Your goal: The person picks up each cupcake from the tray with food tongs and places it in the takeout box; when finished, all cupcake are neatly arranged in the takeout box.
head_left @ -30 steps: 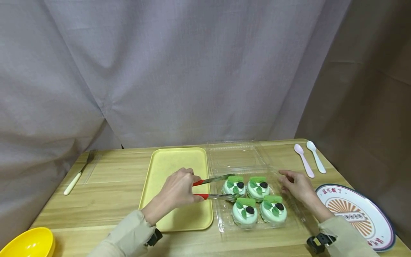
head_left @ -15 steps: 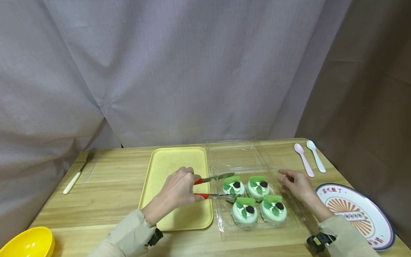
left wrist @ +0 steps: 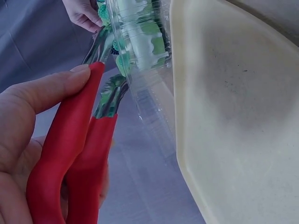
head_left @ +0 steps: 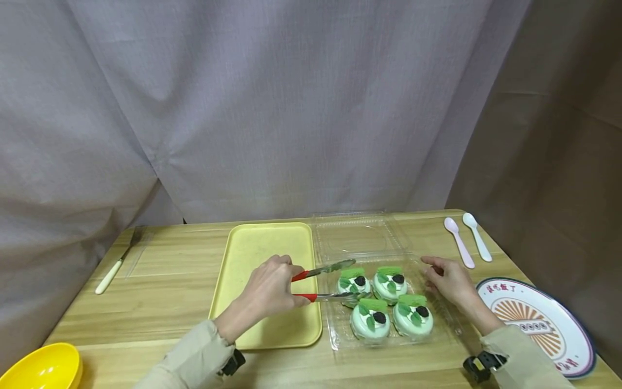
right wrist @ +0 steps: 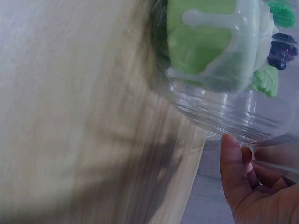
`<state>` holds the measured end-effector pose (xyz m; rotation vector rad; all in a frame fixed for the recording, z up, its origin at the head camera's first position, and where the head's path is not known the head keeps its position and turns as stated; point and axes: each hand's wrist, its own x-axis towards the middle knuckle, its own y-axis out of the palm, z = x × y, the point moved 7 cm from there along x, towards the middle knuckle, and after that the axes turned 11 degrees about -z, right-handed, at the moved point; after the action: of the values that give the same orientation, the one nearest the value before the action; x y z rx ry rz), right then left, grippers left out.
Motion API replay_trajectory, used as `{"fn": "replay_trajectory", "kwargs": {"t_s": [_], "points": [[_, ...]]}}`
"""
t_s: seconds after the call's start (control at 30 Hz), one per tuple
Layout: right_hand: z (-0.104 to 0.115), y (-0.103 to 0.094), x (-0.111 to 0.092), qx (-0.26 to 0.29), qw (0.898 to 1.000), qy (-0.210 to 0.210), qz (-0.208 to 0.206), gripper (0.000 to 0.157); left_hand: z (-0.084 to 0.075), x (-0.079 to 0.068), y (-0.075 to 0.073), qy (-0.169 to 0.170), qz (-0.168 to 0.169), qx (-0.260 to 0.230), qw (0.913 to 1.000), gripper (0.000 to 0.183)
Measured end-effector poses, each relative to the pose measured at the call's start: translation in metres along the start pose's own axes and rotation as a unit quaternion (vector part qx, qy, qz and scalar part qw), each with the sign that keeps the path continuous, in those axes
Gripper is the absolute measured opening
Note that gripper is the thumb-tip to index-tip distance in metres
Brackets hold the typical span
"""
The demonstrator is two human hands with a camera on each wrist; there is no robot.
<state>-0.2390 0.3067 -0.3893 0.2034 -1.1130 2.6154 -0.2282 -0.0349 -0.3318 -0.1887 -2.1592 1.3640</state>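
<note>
My left hand (head_left: 272, 283) grips a pair of tongs (left wrist: 70, 135) by the red handles, thumb along one arm. The tongs' metal arms stand spread at the back-left cake (head_left: 351, 284), one behind it and one over its front side. It is one of several pale green cakes topped with leaves and a dark berry, set in a clear plastic container (head_left: 341, 335) whose lid (head_left: 357, 236) lies folded back. At the container's right rim, my right hand (head_left: 452, 281) pinches the plastic edge between thumb (right wrist: 231, 161) and fingers.
Left of the container lies a yellow tray (head_left: 267, 237), partly beneath my left arm. A round plate (head_left: 539, 324) and two spoons (head_left: 459, 243) are at the right. A yellow bowl (head_left: 44, 367) and a pale-handled utensil (head_left: 110, 276) are at the left.
The tongs' far arm has risen slightly off the back-left cake, so the arms stand a little wider. That cake has shifted slightly left. My right hand has stayed at the rim.
</note>
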Motion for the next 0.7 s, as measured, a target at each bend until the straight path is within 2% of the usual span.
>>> {"fn": "replay_trajectory", "kwargs": {"t_s": [0.37,0.57,0.7], "points": [[-0.002,0.0,0.001,0.006,1.0,0.003,0.005,0.036,-0.001,0.003,-0.008,0.0,0.01,0.013,0.9999,0.047],[-0.003,0.001,0.001,0.012,1.0,0.007,0.009,0.036,-0.003,0.001,-0.002,0.017,-0.012,0.01,0.9997,0.049],[-0.002,0.001,0.001,0.01,1.0,0.006,0.009,0.036,-0.003,-0.001,0.003,0.007,-0.018,-0.011,0.9998,0.05]]}}
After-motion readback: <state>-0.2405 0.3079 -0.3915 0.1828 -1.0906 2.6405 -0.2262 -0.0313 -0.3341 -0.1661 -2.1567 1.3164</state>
